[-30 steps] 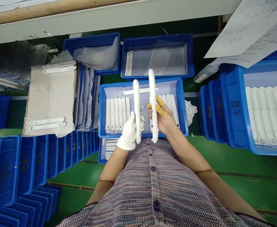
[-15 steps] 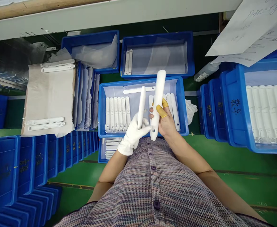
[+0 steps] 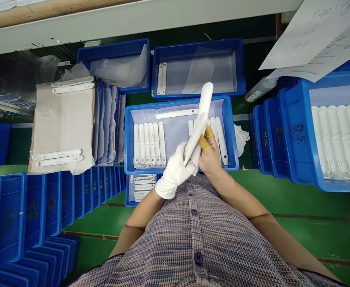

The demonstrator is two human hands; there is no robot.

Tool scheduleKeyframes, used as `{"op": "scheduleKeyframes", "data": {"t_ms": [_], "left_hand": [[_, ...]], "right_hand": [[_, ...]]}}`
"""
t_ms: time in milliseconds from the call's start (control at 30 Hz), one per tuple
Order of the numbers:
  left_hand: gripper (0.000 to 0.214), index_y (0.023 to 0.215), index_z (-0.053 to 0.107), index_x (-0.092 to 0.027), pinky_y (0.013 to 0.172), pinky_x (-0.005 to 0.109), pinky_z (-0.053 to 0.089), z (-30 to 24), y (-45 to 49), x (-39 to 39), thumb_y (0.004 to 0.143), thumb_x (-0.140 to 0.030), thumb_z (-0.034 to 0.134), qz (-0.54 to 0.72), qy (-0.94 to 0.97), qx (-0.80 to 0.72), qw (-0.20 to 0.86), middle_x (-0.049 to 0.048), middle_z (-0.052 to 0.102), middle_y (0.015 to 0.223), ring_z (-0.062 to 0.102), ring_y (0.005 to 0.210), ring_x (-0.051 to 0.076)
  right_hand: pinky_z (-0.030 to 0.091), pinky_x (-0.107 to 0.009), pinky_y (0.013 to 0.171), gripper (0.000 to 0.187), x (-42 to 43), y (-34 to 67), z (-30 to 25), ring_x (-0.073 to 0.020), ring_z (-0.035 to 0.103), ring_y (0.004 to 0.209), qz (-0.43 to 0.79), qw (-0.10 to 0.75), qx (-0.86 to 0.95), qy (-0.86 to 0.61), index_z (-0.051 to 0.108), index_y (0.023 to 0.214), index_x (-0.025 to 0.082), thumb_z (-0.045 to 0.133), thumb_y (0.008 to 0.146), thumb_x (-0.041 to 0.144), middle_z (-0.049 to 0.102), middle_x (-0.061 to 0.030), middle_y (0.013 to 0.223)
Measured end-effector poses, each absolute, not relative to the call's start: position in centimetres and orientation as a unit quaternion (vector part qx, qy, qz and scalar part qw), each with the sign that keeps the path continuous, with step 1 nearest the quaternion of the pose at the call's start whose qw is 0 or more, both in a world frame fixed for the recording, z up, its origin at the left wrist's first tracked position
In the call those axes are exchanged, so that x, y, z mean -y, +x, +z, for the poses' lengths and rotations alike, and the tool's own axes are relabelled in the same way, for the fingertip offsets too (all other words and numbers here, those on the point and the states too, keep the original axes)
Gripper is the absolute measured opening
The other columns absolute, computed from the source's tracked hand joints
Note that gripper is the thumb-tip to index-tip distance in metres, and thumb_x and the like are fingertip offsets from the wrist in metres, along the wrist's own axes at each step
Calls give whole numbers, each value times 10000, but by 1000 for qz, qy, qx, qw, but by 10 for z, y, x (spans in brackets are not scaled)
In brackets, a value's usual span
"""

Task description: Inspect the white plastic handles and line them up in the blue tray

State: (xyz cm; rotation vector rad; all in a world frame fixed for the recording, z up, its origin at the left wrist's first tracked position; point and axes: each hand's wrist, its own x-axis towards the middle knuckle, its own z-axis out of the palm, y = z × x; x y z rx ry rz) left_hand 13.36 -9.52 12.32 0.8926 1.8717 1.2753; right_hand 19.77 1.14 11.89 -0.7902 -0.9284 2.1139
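My left hand (image 3: 175, 172), in a white glove, is closed around one end of a long white bar-shaped piece (image 3: 194, 138). My right hand (image 3: 211, 158), with yellow finger cots on some fingers, grips a second white bar-shaped piece (image 3: 205, 99) that has a rounded end. The left piece lies slantwise across the right one and hides its middle. Both hands are over the near side of a blue bin (image 3: 126, 139). Inside it, a row of white pieces (image 3: 149, 143) lies at the left, more lie at the right, and a single piece (image 3: 176, 114) lies crosswise at the back.
Behind stand two blue bins, one with crumpled liner (image 3: 124, 71), the other with two white pieces (image 3: 162, 78). Left is a paper-topped stack (image 3: 64, 119) bearing pieces. A bottle (image 3: 261, 89) and a filled bin (image 3: 305, 135) stand right. Paper sheets (image 3: 309, 44) hang at upper right.
My left hand has moved right and tilted its piece over the one in my right hand. The right-hand piece now leans further to the right at its top.
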Motion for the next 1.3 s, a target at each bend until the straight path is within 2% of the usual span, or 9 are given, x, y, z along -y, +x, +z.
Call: {"op": "scheduleKeyframes", "data": {"t_ms": [100, 167, 300, 433, 600, 767, 967, 1167, 1300], "left_hand": [[399, 1147, 573, -216, 721, 271, 531, 121, 131, 97, 758, -128, 577, 560, 300, -656, 408, 7, 638, 908, 616, 765, 146], [345, 1123, 564, -206, 673, 258, 514, 121, 128, 99, 783, -175, 612, 578, 274, -624, 449, -13, 600, 843, 588, 722, 135], [420, 1147, 556, -198, 647, 249, 492, 120, 124, 101, 762, -226, 722, 559, 281, -644, 441, -36, 563, 804, 545, 681, 122], [551, 1284, 536, -232, 691, 250, 504, 119, 127, 99, 764, -185, 713, 514, 335, -666, 423, -23, 591, 903, 563, 719, 119], [470, 1229, 558, -222, 628, 229, 483, 121, 127, 94, 778, -205, 692, 550, 307, -645, 434, -3, 616, 970, 555, 658, 92], [373, 1137, 586, -190, 393, 217, 270, 120, 117, 99, 792, -277, 698, 627, 196, -504, 561, -37, 590, 805, 347, 431, 36], [352, 1001, 585, -159, 414, 218, 229, 114, 125, 103, 793, -364, 781, 636, 145, -447, 612, -95, 429, 502, 305, 396, 52], [389, 886, 593, -145, 419, 200, 250, 108, 134, 98, 690, -357, 854, 635, 89, -441, 627, -61, 519, 609, 316, 421, 18], [450, 954, 592, -143, 384, 189, 250, 110, 133, 99, 703, -413, 849, 627, 84, -438, 639, -86, 466, 547, 312, 393, 27]], "right_hand": [[503, -271, 545, 456, -14, 198, 122, -131, 564, 738, 832, 337, 340, -280, 636, 1228, 430, 795, 802, 457, 592, 19, 952], [499, -263, 542, 453, -16, 198, 124, -131, 570, 759, 835, 333, 337, -281, 635, 1219, 414, 796, 797, 443, 586, 14, 966], [508, -264, 548, 496, -16, 197, 124, -139, 568, 763, 842, 323, 315, -295, 640, 1202, 383, 816, 744, 451, 598, 8, 975], [514, -270, 534, 501, -11, 197, 124, -126, 526, 672, 840, 331, 310, -300, 648, 1209, 381, 818, 743, 454, 611, 19, 912], [507, -264, 523, 487, -9, 197, 123, -113, 532, 644, 832, 355, 317, -286, 643, 1216, 399, 820, 766, 449, 628, 33, 910], [476, -237, 515, 328, -18, 201, 122, -121, 572, 725, 869, 315, 268, -272, 655, 1005, 331, 836, 755, 443, 654, 24, 931], [425, -254, 465, 339, -21, 203, 121, -126, 517, 676, 868, 290, 290, -279, 650, 961, 286, 769, 794, 555, 654, -14, 946], [418, -260, 445, 401, -17, 201, 118, -107, 510, 607, 821, 339, 354, -294, 677, 1022, 287, 698, 851, 649, 631, -9, 887], [437, -264, 459, 418, -14, 200, 117, -129, 561, 617, 828, 326, 346, -298, 636, 1040, 281, 697, 851, 648, 623, 5, 792]]}}
